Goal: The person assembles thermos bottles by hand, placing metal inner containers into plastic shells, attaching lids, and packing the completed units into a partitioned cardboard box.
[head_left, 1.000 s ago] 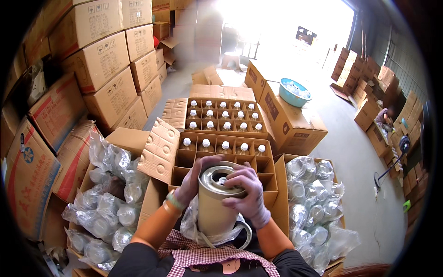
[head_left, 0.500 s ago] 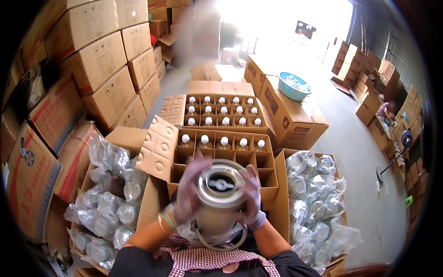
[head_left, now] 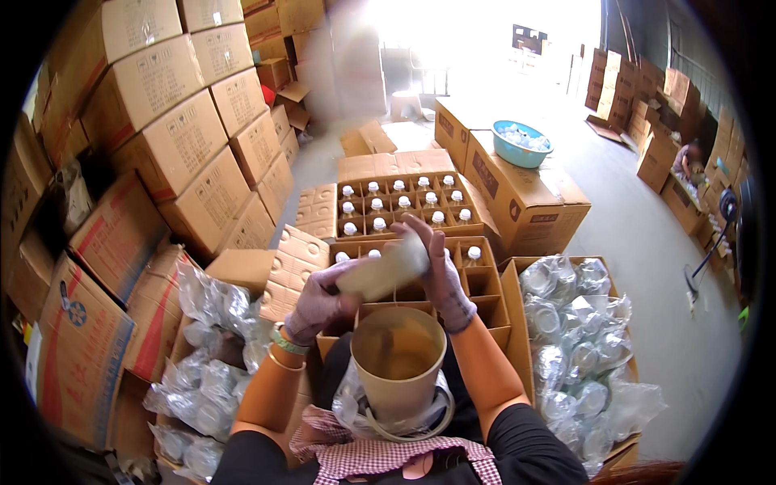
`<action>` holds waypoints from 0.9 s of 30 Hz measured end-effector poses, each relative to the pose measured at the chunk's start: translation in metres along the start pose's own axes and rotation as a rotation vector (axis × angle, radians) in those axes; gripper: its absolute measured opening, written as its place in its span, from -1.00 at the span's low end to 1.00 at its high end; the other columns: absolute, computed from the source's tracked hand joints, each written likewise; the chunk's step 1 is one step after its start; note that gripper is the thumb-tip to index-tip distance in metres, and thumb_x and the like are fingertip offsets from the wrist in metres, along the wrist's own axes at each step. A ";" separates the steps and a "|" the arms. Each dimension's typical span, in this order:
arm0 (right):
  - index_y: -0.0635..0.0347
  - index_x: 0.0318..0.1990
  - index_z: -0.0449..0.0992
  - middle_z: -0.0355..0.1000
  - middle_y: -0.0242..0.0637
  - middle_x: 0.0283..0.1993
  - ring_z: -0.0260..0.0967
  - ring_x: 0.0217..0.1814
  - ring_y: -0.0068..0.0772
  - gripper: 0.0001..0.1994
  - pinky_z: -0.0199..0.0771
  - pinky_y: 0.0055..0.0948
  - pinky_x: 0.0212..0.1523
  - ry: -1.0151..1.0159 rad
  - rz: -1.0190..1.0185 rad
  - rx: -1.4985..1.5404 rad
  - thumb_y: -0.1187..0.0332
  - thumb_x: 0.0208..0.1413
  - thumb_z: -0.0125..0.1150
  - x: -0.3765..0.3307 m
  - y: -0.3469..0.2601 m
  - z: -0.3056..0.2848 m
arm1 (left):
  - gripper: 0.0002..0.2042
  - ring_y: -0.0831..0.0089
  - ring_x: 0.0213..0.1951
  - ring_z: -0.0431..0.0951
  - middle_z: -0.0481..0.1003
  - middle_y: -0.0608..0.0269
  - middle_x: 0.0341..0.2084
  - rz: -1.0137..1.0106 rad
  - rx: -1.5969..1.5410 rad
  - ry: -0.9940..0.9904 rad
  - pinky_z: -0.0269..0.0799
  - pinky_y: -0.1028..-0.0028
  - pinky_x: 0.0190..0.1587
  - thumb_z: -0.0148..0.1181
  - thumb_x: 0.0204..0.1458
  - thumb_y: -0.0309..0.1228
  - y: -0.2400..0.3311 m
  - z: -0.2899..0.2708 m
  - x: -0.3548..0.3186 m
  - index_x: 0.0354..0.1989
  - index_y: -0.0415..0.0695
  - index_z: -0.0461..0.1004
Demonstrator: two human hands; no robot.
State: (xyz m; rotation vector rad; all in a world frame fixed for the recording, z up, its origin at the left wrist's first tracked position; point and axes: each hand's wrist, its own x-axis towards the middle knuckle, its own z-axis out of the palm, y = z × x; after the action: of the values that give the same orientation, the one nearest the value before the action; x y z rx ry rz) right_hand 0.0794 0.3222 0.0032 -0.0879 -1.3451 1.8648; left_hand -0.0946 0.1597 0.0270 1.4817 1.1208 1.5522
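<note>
A round grey lid [head_left: 386,271], tilted and smeared by motion, is held above a metal canister [head_left: 402,392] in front of me. My gloved left hand [head_left: 322,305] grips the lid's left end. The gloved right hand [head_left: 446,287] has its palm and fingers against the other end. Below them the canister stands upright at my lap, its top uncovered and its tan inside showing. A ring-shaped handle [head_left: 446,420] hangs at its near side, and clear plastic film [head_left: 349,404] lies around it. The lid's underside cannot be made out.
Divided cartons hold white-capped bottles [head_left: 398,186] ahead. Boxes of plastic-wrapped clear items flank me at left [head_left: 212,396] and right [head_left: 578,356]. A blue basin [head_left: 521,152] sits on a closed carton. Stacked cartons [head_left: 166,141] rise at left; a person [head_left: 687,162] sits far right.
The lid has come off the canister and been raised and tilted between my hands, exposing the inside. Both hands have moved up. The view has shifted slightly.
</note>
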 end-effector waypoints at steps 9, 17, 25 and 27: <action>0.01 0.32 0.38 0.50 -0.05 0.09 0.51 -0.02 0.05 -0.32 0.57 -0.06 -0.06 0.020 -0.249 -1.036 0.04 0.06 0.44 0.016 0.126 -0.022 | -0.40 0.20 0.22 0.51 0.42 0.04 0.28 -0.255 -0.324 0.355 0.58 0.29 0.17 0.19 0.29 0.00 -0.100 0.010 -0.015 0.33 -0.20 0.36; 0.16 0.11 0.45 0.62 -0.15 -0.02 0.63 -0.05 -0.26 -0.58 0.64 -0.28 -0.12 0.041 0.132 -0.443 0.07 0.28 0.26 0.012 0.164 -0.053 | -0.28 0.06 0.42 0.29 0.31 -0.03 0.38 0.000 -0.032 0.476 0.23 0.12 0.44 0.30 0.22 -0.07 -0.152 -0.001 -0.012 0.44 -0.20 0.21; 0.30 0.12 0.45 0.63 -0.05 -0.13 0.63 -0.13 -0.12 -0.40 0.62 -0.18 -0.07 -0.036 0.295 0.119 -0.08 0.18 0.28 0.010 0.163 -0.028 | -0.30 0.07 0.31 0.39 0.32 0.02 0.33 -0.173 -0.053 0.075 0.41 0.06 0.31 0.13 0.28 0.03 -0.094 0.013 0.004 0.47 -0.11 0.16; 0.34 0.13 0.44 0.63 -0.12 -0.13 0.61 -0.13 -0.22 -0.40 0.61 -0.21 -0.06 0.060 0.400 0.329 -0.04 0.19 0.29 0.010 0.173 -0.027 | -0.27 0.04 0.36 0.33 0.24 0.02 0.40 -0.017 0.213 0.038 0.40 0.05 0.32 0.18 0.26 -0.03 -0.087 0.027 0.001 0.51 -0.08 0.10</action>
State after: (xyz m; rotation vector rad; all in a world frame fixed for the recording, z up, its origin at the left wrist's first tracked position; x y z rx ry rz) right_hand -0.0125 0.3324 -0.1462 -0.2554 -1.0145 2.3759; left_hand -0.0744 0.1963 -0.0543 1.5821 1.3518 1.4921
